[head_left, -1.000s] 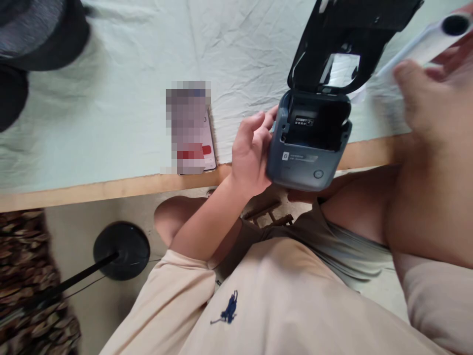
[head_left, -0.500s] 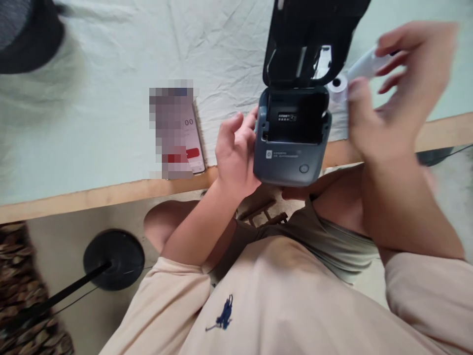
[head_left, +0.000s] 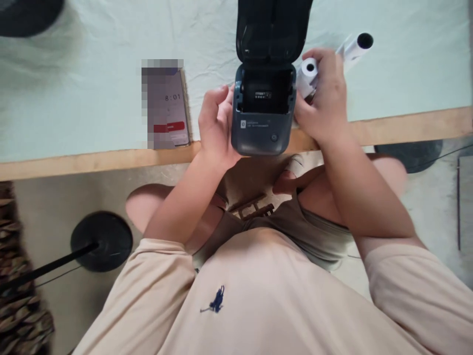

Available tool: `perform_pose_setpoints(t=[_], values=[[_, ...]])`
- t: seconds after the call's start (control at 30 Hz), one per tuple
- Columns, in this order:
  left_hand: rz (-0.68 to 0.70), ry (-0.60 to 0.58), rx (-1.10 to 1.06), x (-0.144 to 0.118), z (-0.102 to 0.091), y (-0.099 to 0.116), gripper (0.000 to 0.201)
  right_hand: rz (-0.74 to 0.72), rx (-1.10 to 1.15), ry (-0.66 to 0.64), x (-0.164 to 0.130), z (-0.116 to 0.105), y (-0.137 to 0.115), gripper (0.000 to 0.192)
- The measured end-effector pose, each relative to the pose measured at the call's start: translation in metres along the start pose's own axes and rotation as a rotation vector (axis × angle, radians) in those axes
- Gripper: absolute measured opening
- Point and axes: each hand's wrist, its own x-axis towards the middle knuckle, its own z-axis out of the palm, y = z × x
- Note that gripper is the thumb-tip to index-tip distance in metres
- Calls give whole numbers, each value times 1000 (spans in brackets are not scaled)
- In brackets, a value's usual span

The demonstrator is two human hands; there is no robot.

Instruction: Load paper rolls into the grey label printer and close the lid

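A small grey label printer (head_left: 260, 125) sits at the table's front edge with its black lid (head_left: 271, 29) swung up, and its paper bay is empty. My left hand (head_left: 216, 125) grips the printer's left side. My right hand (head_left: 325, 101) holds a white paper roll (head_left: 307, 74) just right of the open bay, touching the printer's right side. A second white roll (head_left: 355, 45) lies on the cloth behind my right hand.
A phone (head_left: 168, 108) with a lit screen lies on the pale cloth-covered table (head_left: 92, 98) left of the printer. The wooden table edge (head_left: 92, 162) runs across the view. Black round stand bases (head_left: 101, 241) sit on the floor at left and right. A dark object is at the far left corner.
My right hand came down from the upper right with a paper roll and now rests against the printer's right side. The view shifted, so the printer appears further left.
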Motion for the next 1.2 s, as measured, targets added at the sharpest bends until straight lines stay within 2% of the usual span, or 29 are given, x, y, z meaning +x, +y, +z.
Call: perform_pose_setpoints(t=[0.1, 0.13, 0.33, 0.47, 0.6, 0.77, 0.97, 1.2], values=[[35, -181, 55, 0, 2, -1, 34, 38, 32, 1, 2, 2, -1, 44], [47, -197, 55, 0, 3, -1, 34, 54, 44, -4, 2, 2, -1, 44], [98, -67, 31, 2, 6, -10, 28, 126, 99, -87, 3, 5, 1, 37], [194, -27, 30, 5, 1, -18, 27, 84, 111, -72, 3, 9, 7, 38], [188, -17, 70, 7, 0, -20, 30, 40, 60, -57, 5, 10, 10, 40], [147, 60, 100, 8, 2, -18, 35, 50, -16, -86, 8, 5, 2, 40], [114, -176, 185, 10, 0, -16, 36, 97, -66, -131, 11, -2, -10, 38], [142, -272, 217, 9, 4, -17, 30, 132, -121, -154, 12, -3, -14, 36]])
